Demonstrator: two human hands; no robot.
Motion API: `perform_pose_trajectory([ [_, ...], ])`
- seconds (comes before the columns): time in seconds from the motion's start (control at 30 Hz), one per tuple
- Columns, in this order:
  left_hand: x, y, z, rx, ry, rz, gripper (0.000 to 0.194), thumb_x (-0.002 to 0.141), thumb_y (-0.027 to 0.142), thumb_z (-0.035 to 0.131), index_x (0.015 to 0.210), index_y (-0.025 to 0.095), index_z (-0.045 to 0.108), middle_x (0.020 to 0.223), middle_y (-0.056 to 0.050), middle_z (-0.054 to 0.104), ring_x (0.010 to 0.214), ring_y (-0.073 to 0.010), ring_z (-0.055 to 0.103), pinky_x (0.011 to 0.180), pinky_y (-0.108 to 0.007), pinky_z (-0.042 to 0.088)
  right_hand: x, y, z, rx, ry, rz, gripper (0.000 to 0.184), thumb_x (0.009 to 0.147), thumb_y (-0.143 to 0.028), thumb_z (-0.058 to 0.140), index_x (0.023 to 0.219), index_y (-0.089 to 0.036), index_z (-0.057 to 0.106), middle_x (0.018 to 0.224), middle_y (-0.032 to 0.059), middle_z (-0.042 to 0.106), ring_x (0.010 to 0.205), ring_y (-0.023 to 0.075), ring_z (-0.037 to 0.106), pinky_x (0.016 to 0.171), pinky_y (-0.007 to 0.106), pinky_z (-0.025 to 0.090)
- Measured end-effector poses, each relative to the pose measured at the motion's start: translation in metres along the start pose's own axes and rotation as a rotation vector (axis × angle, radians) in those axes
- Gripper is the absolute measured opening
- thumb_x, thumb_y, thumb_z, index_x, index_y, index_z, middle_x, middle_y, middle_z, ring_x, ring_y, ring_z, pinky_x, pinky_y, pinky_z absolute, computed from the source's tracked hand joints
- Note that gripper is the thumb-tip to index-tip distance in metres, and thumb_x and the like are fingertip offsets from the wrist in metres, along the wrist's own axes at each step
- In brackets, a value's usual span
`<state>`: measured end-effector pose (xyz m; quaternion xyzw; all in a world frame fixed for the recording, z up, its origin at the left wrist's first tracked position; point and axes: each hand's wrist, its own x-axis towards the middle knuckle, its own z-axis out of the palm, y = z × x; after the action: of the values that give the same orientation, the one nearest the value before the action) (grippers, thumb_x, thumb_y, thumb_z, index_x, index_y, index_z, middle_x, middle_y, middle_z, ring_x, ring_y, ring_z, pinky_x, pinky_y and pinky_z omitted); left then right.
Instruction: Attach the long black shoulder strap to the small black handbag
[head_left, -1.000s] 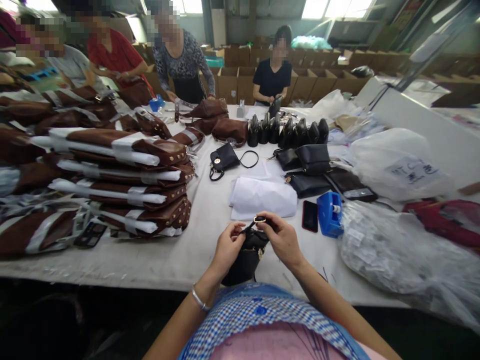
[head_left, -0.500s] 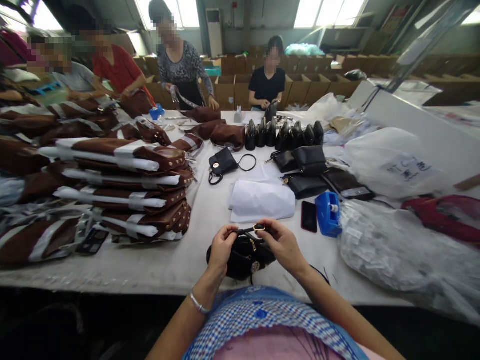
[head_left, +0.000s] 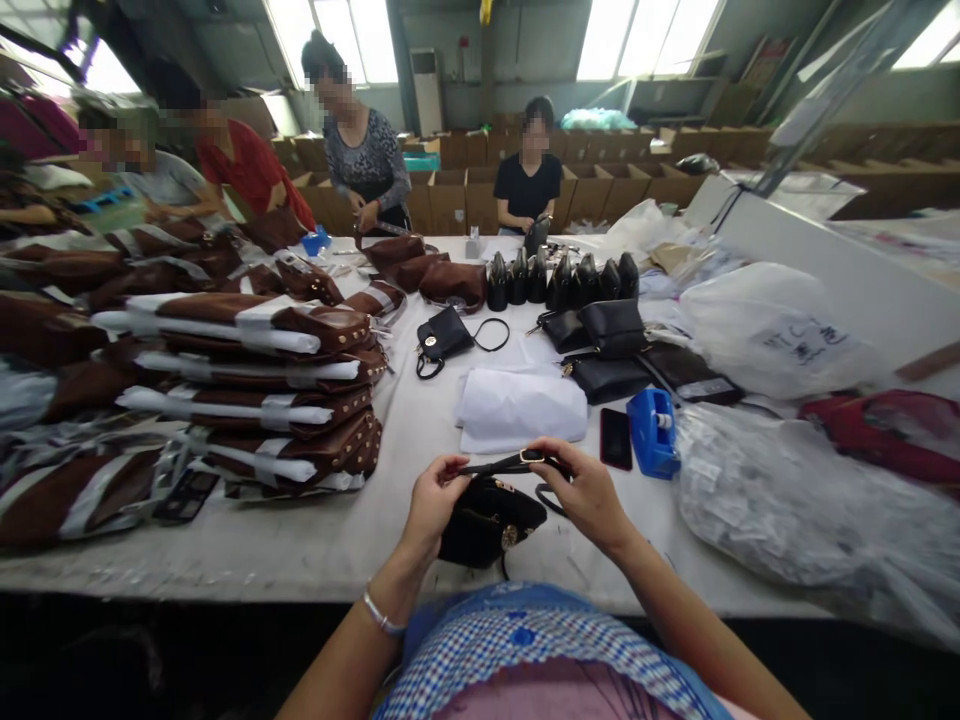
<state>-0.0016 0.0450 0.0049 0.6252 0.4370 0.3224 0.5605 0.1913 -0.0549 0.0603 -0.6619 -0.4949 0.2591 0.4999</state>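
A small black handbag point(head_left: 480, 530) with a round gold emblem lies in front of me near the table's edge. Its black strap point(head_left: 491, 466) is stretched above it between both my hands. My left hand point(head_left: 435, 505) pinches the strap on the left. With my right hand point(head_left: 581, 490) I grip the strap beside its gold buckle point(head_left: 532, 456), and a loop of strap hangs below those fingers. Just beyond my hands lies a stack of white paper point(head_left: 523, 405). Another black handbag point(head_left: 444, 334) with a gold emblem rests farther back.
Brown bags point(head_left: 255, 380) wrapped with white strips are stacked to the left. On the right are a phone point(head_left: 616, 438), a blue tape dispenser point(head_left: 654, 433) and a large plastic bag point(head_left: 765, 500). Black pouches point(head_left: 611, 325) lie behind them. Several people work across the table.
My hands have moved apart, drawing the strap out longer between them. The buckle has shifted right with my right hand. Across the table, the person in the patterned top has drawn their hands together.
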Motion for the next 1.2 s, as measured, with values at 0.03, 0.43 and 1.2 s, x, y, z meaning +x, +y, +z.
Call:
perform_pose_trajectory([
  [0.03, 0.001, -0.003, 0.002, -0.016, 0.026, -0.009, 0.022, 0.084, 0.024, 0.058, 0.103, 0.015, 0.065, 0.094, -0.007, 0.071, 0.086, -0.0193, 0.067, 0.077, -0.030, 0.054, -0.002, 0.002, -0.001, 0.011, -0.004, 0.012, 0.020, 0.090, -0.039, 0.065, 0.104, -0.026, 0.069, 0.103, 0.0025, 0.072, 0.095, 0.0224, 0.067, 0.093, 0.038, 0.054],
  [0.43, -0.010, 0.004, -0.028, 0.547, -0.205, 0.350, 0.045, 0.083, 0.006, 0.048, 0.120, 0.027, 0.063, 0.109, -0.003, 0.069, 0.105, -0.0197, 0.062, 0.095, -0.035, 0.052, -0.010, 0.030, 0.004, 0.287, 0.015, 0.186, 0.028, 0.085, -0.041, 0.069, 0.106, -0.022, 0.068, 0.101, 0.0043, 0.073, 0.092, 0.0201, 0.068, 0.083, 0.033, 0.057],
  [1.2, -0.022, -0.018, 0.001, 0.012, 0.106, -0.130, 0.034, 0.080, 0.035, 0.064, 0.111, 0.018, 0.064, 0.098, -0.005, 0.066, 0.087, -0.0169, 0.065, 0.078, -0.026, 0.053, -0.032, 0.030, 0.003, -0.007, -0.150, -0.003, 0.022, 0.090, -0.034, 0.064, 0.110, -0.026, 0.070, 0.102, 0.0035, 0.067, 0.093, 0.0192, 0.063, 0.083, 0.031, 0.051],
])
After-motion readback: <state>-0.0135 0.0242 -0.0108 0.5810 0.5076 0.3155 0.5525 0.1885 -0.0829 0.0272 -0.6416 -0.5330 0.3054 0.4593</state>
